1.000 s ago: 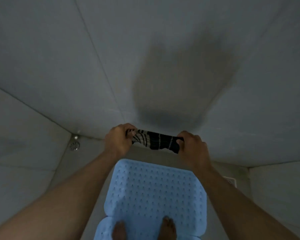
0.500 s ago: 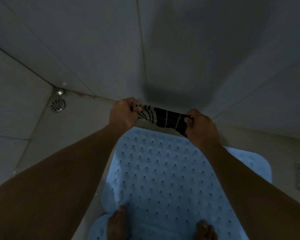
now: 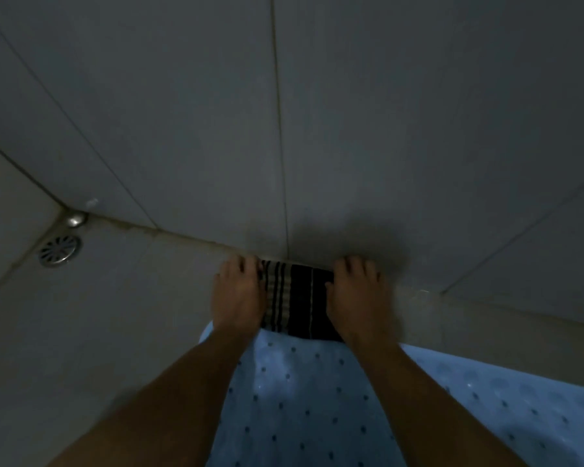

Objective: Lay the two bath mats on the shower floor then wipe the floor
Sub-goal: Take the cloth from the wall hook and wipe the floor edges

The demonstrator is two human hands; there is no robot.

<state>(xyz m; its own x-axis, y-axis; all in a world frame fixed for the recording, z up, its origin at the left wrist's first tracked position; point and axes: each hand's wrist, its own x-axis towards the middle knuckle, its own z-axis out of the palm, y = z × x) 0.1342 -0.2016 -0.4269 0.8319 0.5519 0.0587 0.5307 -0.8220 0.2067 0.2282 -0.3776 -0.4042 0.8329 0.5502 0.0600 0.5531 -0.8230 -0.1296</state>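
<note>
We are looking down into a dim shower stall, with both bare forearms reaching away from us toward the far wall (image 3: 351, 129). The left hand (image 3: 238, 291) and the right hand (image 3: 354, 294) are lying palm down, fingers stretched forward and slightly spread. Each is pressing one end of a dark cloth (image 3: 295, 301) with pale stripes flat against the shower floor (image 3: 115, 315). Neither hand is curling round the cloth; the fingers are resting straight on it, their tips almost touching the seam where floor and wall meet. The cloth is sitting between the two hands, its far edge at that seam and its near edge meeting the far rim of a light blue bath mat (image 3: 317, 399). The mat, dotted with small dark holes, is spreading flat over the near right part of the floor, beneath our arms. Only this one mat is showing clearly. Far to the left, in the corner, a round metal drain (image 3: 59, 251) is sitting in the floor, with a small shiny knob (image 3: 76, 219) just beyond it.
</note>
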